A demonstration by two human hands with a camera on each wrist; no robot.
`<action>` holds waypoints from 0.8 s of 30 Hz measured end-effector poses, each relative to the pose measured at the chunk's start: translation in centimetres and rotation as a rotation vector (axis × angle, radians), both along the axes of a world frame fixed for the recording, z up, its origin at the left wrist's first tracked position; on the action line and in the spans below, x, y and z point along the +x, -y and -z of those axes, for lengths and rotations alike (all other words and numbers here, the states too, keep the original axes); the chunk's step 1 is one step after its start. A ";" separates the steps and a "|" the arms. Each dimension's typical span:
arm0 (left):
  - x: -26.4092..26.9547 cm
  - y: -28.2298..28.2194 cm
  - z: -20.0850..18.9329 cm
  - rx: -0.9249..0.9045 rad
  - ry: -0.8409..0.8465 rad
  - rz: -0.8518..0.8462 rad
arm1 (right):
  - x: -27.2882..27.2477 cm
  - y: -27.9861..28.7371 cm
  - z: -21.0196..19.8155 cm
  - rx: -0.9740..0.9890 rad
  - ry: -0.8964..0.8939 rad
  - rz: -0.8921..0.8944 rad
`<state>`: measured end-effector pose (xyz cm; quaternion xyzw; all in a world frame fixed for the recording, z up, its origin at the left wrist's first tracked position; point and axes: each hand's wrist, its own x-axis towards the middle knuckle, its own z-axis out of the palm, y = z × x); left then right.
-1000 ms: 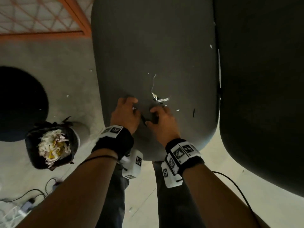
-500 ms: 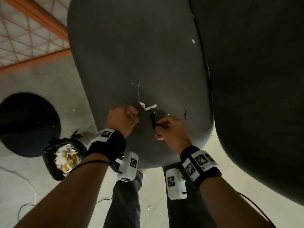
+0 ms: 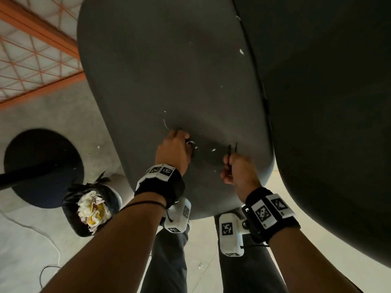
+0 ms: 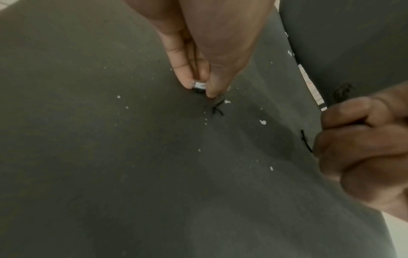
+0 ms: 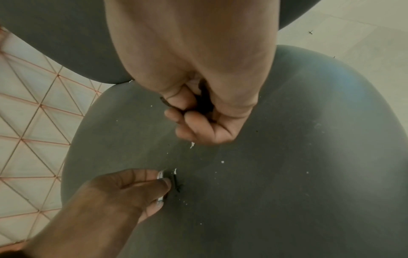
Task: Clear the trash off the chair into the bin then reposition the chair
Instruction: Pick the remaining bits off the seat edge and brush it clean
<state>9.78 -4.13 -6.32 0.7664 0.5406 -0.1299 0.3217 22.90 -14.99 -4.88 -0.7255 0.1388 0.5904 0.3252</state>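
The dark grey chair seat [image 3: 169, 70] fills the head view, dotted with white crumbs [image 3: 213, 149] and thin scraps. My left hand [image 3: 177, 144] is near the seat's front middle, its thumb and finger pinching a small silvery-white scrap [image 4: 198, 85] on the fabric. A black thread scrap [image 4: 217, 109] lies just beside those fingertips. To the right, my right hand [image 3: 237, 168] is curled round thin black scraps [image 3: 232, 148] that stick out above the fist. The bin [image 3: 91, 206], lined with a black bag and full of white and yellow paper, stands on the floor at the lower left.
The chair's dark backrest [image 3: 328, 102] rises at the right. A round black base with a pole [image 3: 42, 168] sits on the grey floor left of the bin. An orange-framed grid panel [image 3: 31, 56] is at the upper left. Cables [image 3: 48, 246] trail on the floor.
My right hand has moved rightwards, carrying the black scraps. My left hand has closed on the silvery scrap that lay loose between the hands. The head view has shifted.
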 end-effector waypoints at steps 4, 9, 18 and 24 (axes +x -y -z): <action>0.4 -0.8 -0.5 -0.048 -0.039 -0.029 | -0.1 -0.3 0.0 -0.027 -0.037 -0.032; 1.5 -1.9 -1.7 -0.224 -0.059 -0.312 | 0.0 -1.7 -0.6 -0.059 -0.109 -0.037; 3.5 1.8 -7.6 -0.225 0.376 -0.329 | -0.4 -3.6 -0.9 0.222 -0.331 -0.004; 2.7 2.4 -6.3 -0.252 0.317 -0.215 | 0.2 -2.9 -1.6 0.278 -0.558 0.257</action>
